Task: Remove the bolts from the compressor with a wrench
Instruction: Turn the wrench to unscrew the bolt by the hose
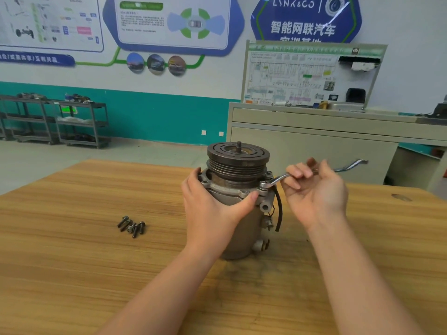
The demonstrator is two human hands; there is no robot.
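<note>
Gripping compressor: left hand; wrench right.

The compressor is standing upright mid-table, with the left hand gripping its near-left side and blocking that approach. The wrench and the right hand holding it are occupying the right side. Loose bolts are lying well to the left, with bare wood showing between them and the compressor.

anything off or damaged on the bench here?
Nothing alarming. Dark smudging stains the wooden table in front of the compressor, and there's a small gouge on the table's far right. The removed bolts lie clustered to the left.
</note>
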